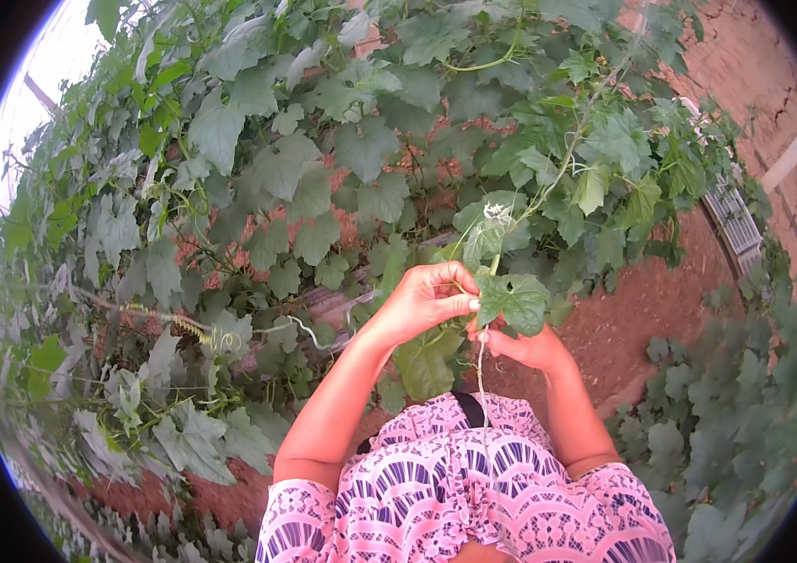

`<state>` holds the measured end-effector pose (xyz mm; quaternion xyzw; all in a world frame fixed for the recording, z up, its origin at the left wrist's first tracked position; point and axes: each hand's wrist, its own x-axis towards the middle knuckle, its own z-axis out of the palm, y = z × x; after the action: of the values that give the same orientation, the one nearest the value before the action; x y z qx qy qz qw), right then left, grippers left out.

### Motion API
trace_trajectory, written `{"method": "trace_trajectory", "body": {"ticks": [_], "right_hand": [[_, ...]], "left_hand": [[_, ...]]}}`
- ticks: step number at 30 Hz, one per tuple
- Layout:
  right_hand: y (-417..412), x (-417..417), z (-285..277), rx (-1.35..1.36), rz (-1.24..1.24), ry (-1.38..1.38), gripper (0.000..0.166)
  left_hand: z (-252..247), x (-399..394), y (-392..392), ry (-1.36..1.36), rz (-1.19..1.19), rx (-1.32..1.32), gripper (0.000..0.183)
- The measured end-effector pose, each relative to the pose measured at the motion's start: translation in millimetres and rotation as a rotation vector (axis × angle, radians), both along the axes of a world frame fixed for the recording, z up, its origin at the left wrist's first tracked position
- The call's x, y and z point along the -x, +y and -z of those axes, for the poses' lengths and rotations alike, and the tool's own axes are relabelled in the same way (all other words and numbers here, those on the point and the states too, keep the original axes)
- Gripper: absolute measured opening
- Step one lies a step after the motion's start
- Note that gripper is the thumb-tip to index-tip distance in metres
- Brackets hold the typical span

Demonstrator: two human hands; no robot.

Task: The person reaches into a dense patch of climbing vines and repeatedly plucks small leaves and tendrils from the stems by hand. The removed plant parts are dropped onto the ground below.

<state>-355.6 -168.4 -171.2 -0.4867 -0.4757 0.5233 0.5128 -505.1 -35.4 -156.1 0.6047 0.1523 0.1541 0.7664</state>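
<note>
My left hand [433,295] is raised in front of my chest. Its thumb and fingers pinch a green vine stem [495,264] beside a broad lobed leaf [521,302], which hides part of the grip. Just below, my right hand [528,348] has its thumb and fingertips closed on a pale string [480,376] that hangs down toward my patterned top. The leaf covers some of the right fingers. Above both hands, the vine's young tip [493,222] carries small whitish-green leaves. A string-wrapped vine [571,151] slants from there toward the upper right.
Dense climbing foliage [286,165] fills the left and the top. Coiled tendrils [184,325] and a loose white string [310,331] stretch across the left side. Reddish soil [627,324] lies to the right, with a perforated plastic crate [732,214] and more leafy plants [715,415].
</note>
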Motion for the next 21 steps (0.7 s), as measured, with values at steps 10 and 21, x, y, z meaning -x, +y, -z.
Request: {"method": "trace_trajectory", "body": {"ticks": [10, 21], "right_hand": [[6, -33, 6, -0.101, -0.068, 0.477, 0.026], [7, -28, 0, 0.032, -0.038, 0.317, 0.024]], "left_hand": [[-14, -28, 18, -0.087, 0.177, -0.142, 0.015], [-24, -30, 18, -0.185, 0.273, 0.086, 0.011]]}}
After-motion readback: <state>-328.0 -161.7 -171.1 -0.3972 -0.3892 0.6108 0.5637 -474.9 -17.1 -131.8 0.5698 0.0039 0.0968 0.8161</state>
